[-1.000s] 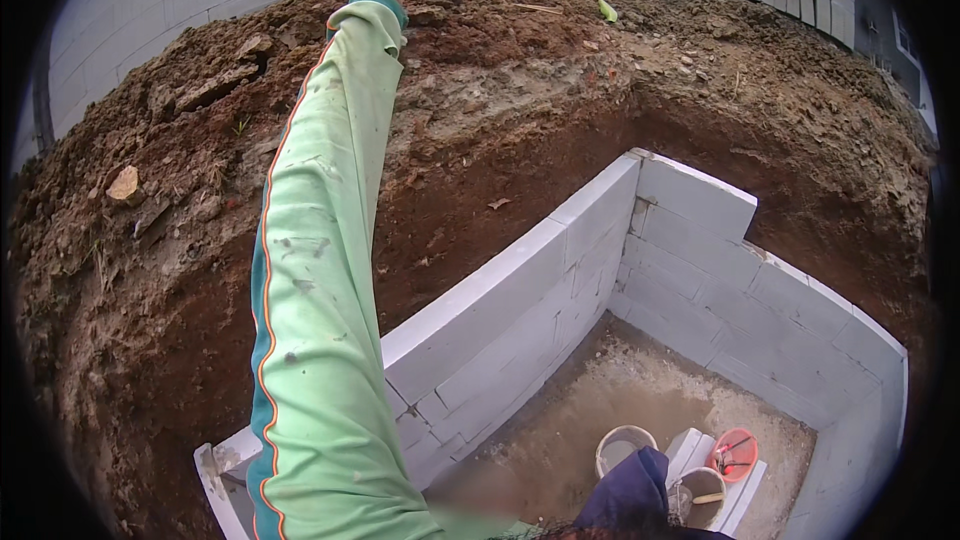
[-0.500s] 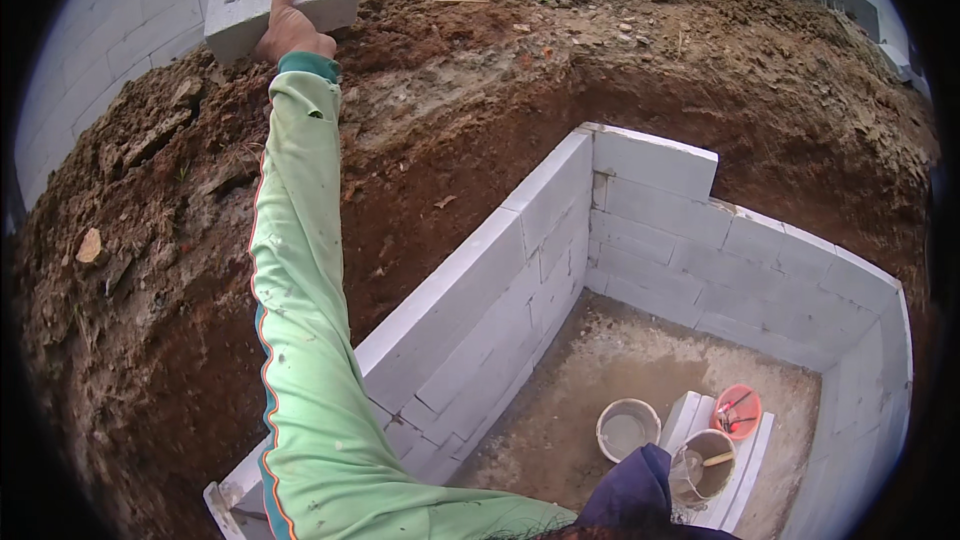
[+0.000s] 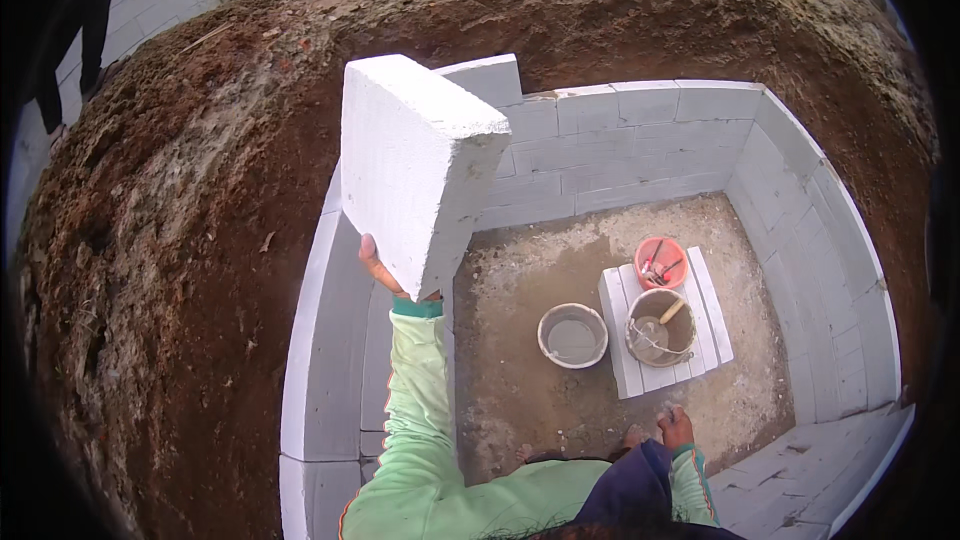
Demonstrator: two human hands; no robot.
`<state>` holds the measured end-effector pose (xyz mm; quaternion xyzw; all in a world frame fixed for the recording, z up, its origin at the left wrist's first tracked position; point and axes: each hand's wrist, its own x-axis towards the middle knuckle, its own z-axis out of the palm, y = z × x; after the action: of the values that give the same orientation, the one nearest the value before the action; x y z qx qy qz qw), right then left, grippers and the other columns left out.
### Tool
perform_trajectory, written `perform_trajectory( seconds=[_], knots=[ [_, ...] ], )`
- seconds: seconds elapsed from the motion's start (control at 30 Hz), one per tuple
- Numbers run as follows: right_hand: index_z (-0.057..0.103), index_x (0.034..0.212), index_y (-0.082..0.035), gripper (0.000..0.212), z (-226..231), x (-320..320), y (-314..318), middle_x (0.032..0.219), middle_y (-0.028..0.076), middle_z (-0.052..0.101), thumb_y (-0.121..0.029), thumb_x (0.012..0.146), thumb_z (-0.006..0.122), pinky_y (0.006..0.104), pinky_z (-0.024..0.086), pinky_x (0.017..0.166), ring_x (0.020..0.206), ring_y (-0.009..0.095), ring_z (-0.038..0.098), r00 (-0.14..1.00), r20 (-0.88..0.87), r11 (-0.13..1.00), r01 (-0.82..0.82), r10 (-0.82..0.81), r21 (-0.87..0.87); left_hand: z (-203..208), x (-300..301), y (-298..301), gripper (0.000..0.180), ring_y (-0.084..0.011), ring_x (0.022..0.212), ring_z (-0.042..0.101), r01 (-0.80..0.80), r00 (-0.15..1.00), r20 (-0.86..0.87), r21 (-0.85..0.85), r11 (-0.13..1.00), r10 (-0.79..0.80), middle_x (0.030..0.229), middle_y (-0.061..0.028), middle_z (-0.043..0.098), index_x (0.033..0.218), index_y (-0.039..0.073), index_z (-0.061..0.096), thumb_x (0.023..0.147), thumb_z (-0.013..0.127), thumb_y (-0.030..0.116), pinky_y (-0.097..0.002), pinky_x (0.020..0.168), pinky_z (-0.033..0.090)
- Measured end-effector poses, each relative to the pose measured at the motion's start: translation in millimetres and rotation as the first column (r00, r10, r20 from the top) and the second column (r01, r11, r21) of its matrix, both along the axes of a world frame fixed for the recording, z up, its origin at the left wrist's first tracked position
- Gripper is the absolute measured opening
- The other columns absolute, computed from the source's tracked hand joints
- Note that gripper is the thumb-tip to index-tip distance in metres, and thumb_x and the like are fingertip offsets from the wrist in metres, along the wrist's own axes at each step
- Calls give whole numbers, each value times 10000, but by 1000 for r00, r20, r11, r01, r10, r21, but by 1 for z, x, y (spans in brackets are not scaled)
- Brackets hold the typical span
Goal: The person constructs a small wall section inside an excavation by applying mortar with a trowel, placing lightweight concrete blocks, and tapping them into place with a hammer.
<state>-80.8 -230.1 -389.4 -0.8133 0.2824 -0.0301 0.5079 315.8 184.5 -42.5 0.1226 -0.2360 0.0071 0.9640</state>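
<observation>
My left hand (image 3: 384, 270) grips a large white aerated concrete block (image 3: 410, 160) by its lower end, the thumb against its left face. The rest of that hand is hidden behind the block. Raised and tilted, the block hangs in front of the left block wall (image 3: 322, 370) and hides part of it. Low in the picture, my right hand (image 3: 676, 428) is empty, with its fingers loosely apart. It is nearest to a stack of white blocks (image 3: 622, 345) on the floor. On that stack stands a bucket (image 3: 645, 340) with a wooden-handled tool (image 3: 672, 311) inside.
A red bucket of tools (image 3: 660, 262) stands by the stack's far end. Left of it, a pale bucket (image 3: 572, 336) holds grey, wet-looking stuff. Block walls (image 3: 640, 155) enclose the concrete floor (image 3: 520, 400). Earth banks (image 3: 200, 240) rise outside; a person in dark trousers (image 3: 85, 25) stands upper left.
My left hand has brought the block from the earth bank rightward and down over the enclosure, tipping it upright. My view has swung right. My right hand and a person's legs have come into view.
</observation>
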Motion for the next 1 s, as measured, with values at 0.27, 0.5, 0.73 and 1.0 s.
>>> perform_trajectory(
  seconds=[0.27, 0.5, 0.73, 1.0],
  knots=[
    [549, 1417, -5, 526, 77, -85, -57, 1134, 137, 692, -127, 927, 699, 357, 537, 949, 1053, 216, 677, 959, -5, 955, 283, -284, 86, -174, -103, -223, 791, -383, 1342, 528, 408, 853, -368, 30, 912, -370, 1509, -162, 519, 1557, 114, 424, 919, 569, 559, -568, 1105, 451],
    [343, 1580, -64, 853, 123, -86, -139, 1400, 155, 555, -337, 909, 793, 418, 500, 1020, 1234, 269, 586, 940, 192, 919, 208, -282, 334, -228, -225, -358, 868, -398, 1399, 478, 776, 571, -525, 95, 624, -630, 1551, -179, 463, 1582, 82, 356, 884, 647, 507, -587, 1142, 426],
    [299, 1538, 6, 916, 115, -85, -199, 1425, 155, 515, -301, 870, 847, 423, 443, 1110, 1293, 266, 542, 497, 228, 438, 360, -837, 824, -206, -309, -519, 842, -348, 1292, 559, 853, 503, -682, 492, 175, -531, 1415, -158, 558, 1504, 14, 420, 789, 753, 310, -500, 1115, 451],
    [429, 1369, 59, 678, 127, -135, -284, 1236, 188, 639, -93, 829, 810, 410, 528, 987, 1114, 263, 656, 133, -1, 70, 528, -991, 846, -247, -329, -632, 871, -331, 1330, 527, 864, 301, -738, 479, -156, -604, 1463, -152, 509, 1524, 15, 362, 825, 770, 336, -515, 1119, 441]
  ],
)
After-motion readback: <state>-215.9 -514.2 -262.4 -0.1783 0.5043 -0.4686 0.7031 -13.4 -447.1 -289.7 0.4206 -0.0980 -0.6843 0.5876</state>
